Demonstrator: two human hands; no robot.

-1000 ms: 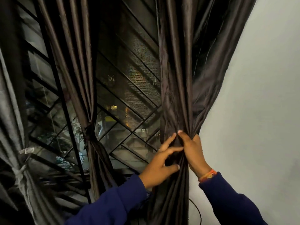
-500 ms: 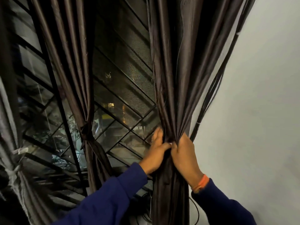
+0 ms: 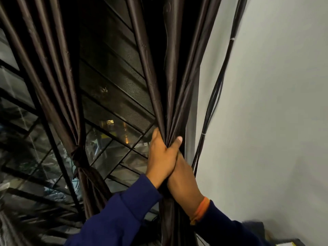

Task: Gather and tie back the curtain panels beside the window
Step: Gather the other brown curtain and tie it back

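Curtain [image 3: 170,96] beside the wall [image 3: 275,103] is being bunched at mid-height: your left hand [image 3: 160,157] and right hand [image 3: 182,176] are gripping it, fingers wrapped around the folds, narrowing it for tying.

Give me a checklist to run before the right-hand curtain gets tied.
1. Curtain panel gathered into one bunch at the grip: ok.
2. Left hand curled round the bunch: ok.
3. Right hand pinching the folds beside it: ok.
4. Tie or band in view for this panel: not ok, none visible.
5. Black cables on the wall outside the bunch: ok, they hang apart.
6. Neighbouring panel already knotted: ok.
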